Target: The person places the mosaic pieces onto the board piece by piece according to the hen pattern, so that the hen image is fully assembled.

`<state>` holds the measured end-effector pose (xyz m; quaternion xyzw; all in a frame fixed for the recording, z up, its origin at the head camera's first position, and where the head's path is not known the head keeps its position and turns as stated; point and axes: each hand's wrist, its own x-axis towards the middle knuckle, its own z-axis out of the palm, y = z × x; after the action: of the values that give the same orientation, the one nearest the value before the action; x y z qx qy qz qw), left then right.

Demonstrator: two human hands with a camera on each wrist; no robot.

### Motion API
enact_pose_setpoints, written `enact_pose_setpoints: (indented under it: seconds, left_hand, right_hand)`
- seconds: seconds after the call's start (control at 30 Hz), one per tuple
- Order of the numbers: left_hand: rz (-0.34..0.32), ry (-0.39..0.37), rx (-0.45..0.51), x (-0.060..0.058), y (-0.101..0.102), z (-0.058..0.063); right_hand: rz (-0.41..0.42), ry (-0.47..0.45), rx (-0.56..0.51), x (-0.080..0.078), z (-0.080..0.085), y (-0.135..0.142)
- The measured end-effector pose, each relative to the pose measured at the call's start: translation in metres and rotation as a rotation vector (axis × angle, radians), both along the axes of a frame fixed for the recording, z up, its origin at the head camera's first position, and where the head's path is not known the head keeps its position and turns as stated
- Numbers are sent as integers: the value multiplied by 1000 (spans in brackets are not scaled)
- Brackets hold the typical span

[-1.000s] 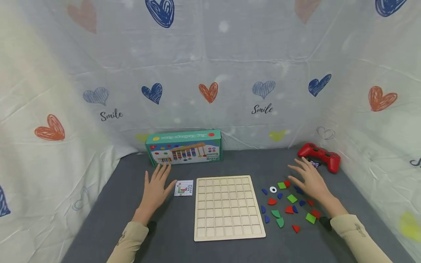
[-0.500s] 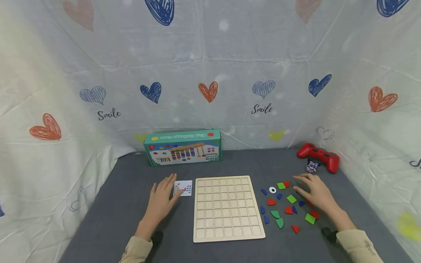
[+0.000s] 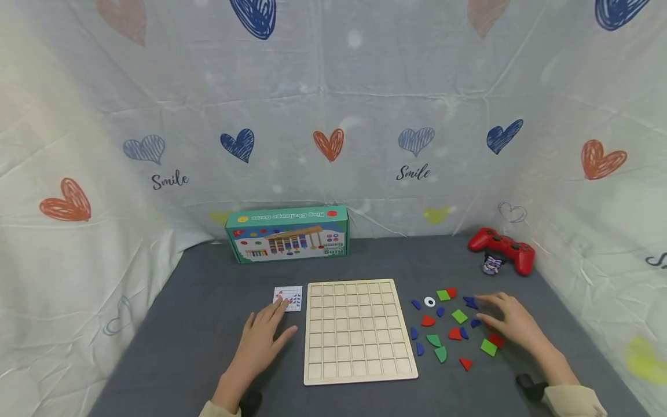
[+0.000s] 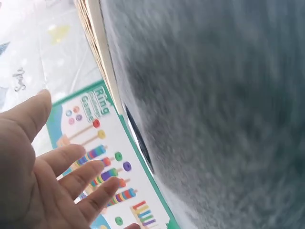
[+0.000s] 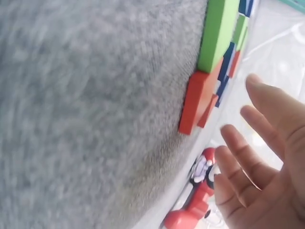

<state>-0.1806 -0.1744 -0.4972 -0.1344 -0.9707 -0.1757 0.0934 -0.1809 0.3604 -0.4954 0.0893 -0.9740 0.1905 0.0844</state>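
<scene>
My left hand (image 3: 260, 337) reaches over the lower edge of a small printed card (image 3: 289, 297), its fingertips overlapping the card in the head view; whether they touch it I cannot tell. Nothing is held in it. To its right lies a square wooden grid board (image 3: 359, 331). My right hand (image 3: 512, 322) hovers at the right side of the scattered pieces, fingers loosely bent and holding nothing. Near its fingertips are blue pieces (image 3: 471, 302), a green square (image 3: 459, 317) and a red square (image 5: 194, 102). Green quarter pieces (image 3: 433, 340) and a white ring (image 3: 429, 302) lie closer to the board.
A green Ring Challenge Game box (image 3: 288, 234) stands at the back against the heart-print curtain (image 3: 365, 92). At the back right lies a red game controller (image 3: 502, 249) with a small cartoon figure (image 3: 492, 264) in front. Everything rests on a grey cloth (image 3: 208, 301).
Both hands have drawn back toward the person and come lower. The left hand has moved from near the box to the card; the right has withdrawn from near the controller.
</scene>
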Motion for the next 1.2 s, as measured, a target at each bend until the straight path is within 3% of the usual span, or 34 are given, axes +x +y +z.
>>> enact_pose_setpoints:
  seconds: [0.37,0.67,1.2]
  left_hand:
    - [-95,-150,23,14,12,-3]
    - [-160,-271,54,18,15,-1]
    - [-209,-259,23,9,13,-1]
  right_hand:
    - [16,-167,5,11,4,10]
    - [21,-206,-18,12,3,10]
    - [12,-253,2,5,4,5]
